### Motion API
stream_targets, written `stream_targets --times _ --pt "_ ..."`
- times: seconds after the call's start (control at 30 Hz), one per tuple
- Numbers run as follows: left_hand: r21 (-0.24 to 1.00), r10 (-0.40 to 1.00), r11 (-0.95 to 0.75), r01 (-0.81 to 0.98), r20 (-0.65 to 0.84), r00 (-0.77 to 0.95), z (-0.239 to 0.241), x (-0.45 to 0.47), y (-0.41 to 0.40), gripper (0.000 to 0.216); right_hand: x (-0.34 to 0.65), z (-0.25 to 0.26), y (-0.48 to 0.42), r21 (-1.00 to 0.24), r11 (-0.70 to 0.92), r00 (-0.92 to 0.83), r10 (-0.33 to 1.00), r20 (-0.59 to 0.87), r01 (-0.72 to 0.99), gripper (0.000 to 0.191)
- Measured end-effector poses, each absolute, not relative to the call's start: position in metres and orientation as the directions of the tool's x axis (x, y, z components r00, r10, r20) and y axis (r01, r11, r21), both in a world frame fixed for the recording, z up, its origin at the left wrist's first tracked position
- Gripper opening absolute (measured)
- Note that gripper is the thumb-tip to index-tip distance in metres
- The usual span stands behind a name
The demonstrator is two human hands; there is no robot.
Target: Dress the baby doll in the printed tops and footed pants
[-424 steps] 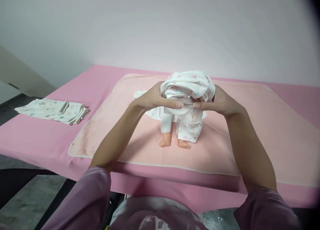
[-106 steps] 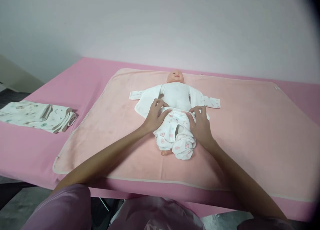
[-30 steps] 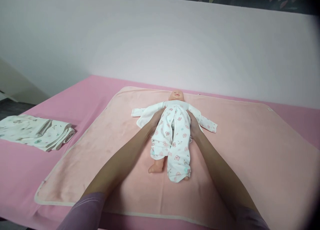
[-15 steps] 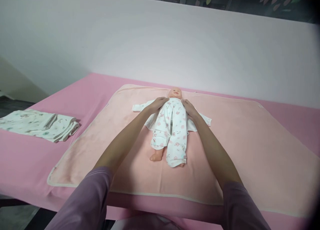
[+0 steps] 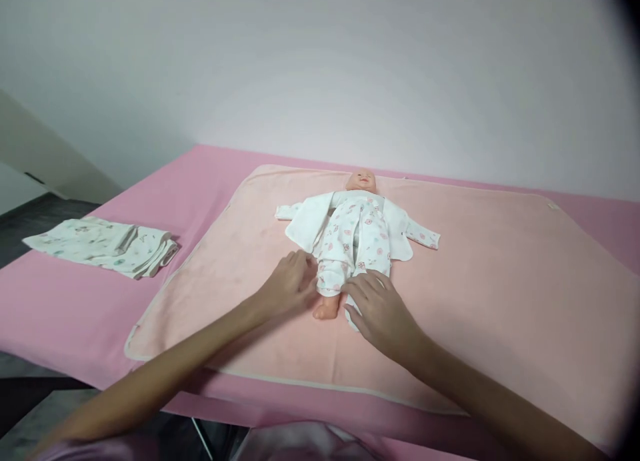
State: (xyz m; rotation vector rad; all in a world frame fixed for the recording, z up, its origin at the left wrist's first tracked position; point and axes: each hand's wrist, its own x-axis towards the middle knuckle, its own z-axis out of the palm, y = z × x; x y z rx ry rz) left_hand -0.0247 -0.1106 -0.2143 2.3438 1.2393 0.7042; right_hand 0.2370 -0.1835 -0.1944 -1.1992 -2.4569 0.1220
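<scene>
A baby doll [image 5: 362, 179] lies face up with its head at the far side. It wears a white jacket [image 5: 310, 222] spread open at both sides, and white printed trousers [image 5: 345, 237]. One bare foot [image 5: 327, 308] shows below the trouser leg on the left. My left hand [image 5: 289, 282] is beside that leg's cuff, thumb and fingers apart. Over the lower end of the other trouser leg is my right hand [image 5: 383, 311], its fingers spread and lightly curved, covering that leg's cuff and foot. Whether either hand's fingertips touch the cloth, I cannot tell.
Under the doll lies a peach blanket [image 5: 480, 301] with a pale edge, on a pink-covered table [image 5: 200, 174]. A folded printed cloth [image 5: 100, 244] rests at the left. A white wall [image 5: 300, 74] stands behind the table.
Both hands have left the trousers' waist near the doll's chest and moved down toward me to the lower legs. The jacket's open sides now show more. The view has shifted slightly.
</scene>
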Motion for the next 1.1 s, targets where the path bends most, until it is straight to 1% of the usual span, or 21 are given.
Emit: stream_targets --times 0.07,0.17,0.23,0.37,0.43,0.53,0.6,0.67,0.8,0.93,1.03,1.1 --pt "0.538 0.849 -0.515 0.668 0.214 0.482 -0.226 -0.028 -0.136 0.021 0.231 -0.213 -0.193 -0.221 0.578 -0.492 0.8 0.343 0.786 0.024" --pt "0.52 0.862 -0.502 0.691 0.235 0.449 -0.238 -0.015 -0.146 0.012 0.222 -0.232 -0.187 -0.234 0.508 -0.396 0.828 0.396 0.829 0.017" --pt "0.557 0.887 -0.458 0.692 0.241 0.393 -0.24 -0.005 -0.146 0.008 0.216 -0.236 -0.181 -0.269 0.479 -0.339 0.835 0.434 0.836 0.014" --pt "0.63 0.913 -0.407 0.661 0.251 0.323 -0.234 0.002 -0.153 0.014 0.208 -0.233 -0.181 -0.391 0.427 -0.211 0.848 0.486 0.816 0.012" --pt "0.671 0.919 -0.391 0.629 0.255 0.299 -0.228 0.001 -0.159 0.014 0.206 -0.231 -0.184 -0.435 0.418 -0.176 0.851 0.496 0.797 0.014" --pt "0.721 0.923 -0.38 0.58 0.255 0.288 -0.219 -0.002 -0.169 0.022 0.206 -0.227 -0.189 -0.489 0.41 -0.138 0.855 0.5 0.77 0.016" --pt "0.714 0.925 -0.377 0.59 0.26 0.277 -0.214 -0.006 -0.177 0.024 0.209 -0.225 -0.193 -0.518 0.408 -0.129 0.862 0.491 0.752 0.019" --pt "0.669 0.923 -0.386 0.635 0.274 0.271 -0.21 -0.01 -0.188 0.024 0.212 -0.223 -0.199 -0.523 0.423 -0.148 0.861 0.487 0.74 0.02" --pt "0.531 0.901 -0.432 0.729 0.283 0.328 -0.211 -0.019 -0.213 0.026 0.216 -0.225 -0.216 -0.466 0.479 -0.229 0.838 0.495 0.744 0.021" --pt "0.449 0.888 -0.46 0.766 0.246 0.389 -0.219 -0.019 -0.229 0.022 0.214 -0.229 -0.227 -0.337 0.511 -0.287 0.796 0.533 0.791 0.014" --pt "0.402 0.881 -0.472 0.785 0.245 0.404 -0.223 -0.016 -0.232 0.02 0.211 -0.231 -0.227 -0.244 0.524 -0.333 0.771 0.542 0.816 0.02" --pt "0.347 0.875 -0.477 0.808 0.271 0.401 -0.225 -0.016 -0.233 0.02 0.21 -0.232 -0.227 -0.176 0.543 -0.372 0.743 0.556 0.821 0.012"
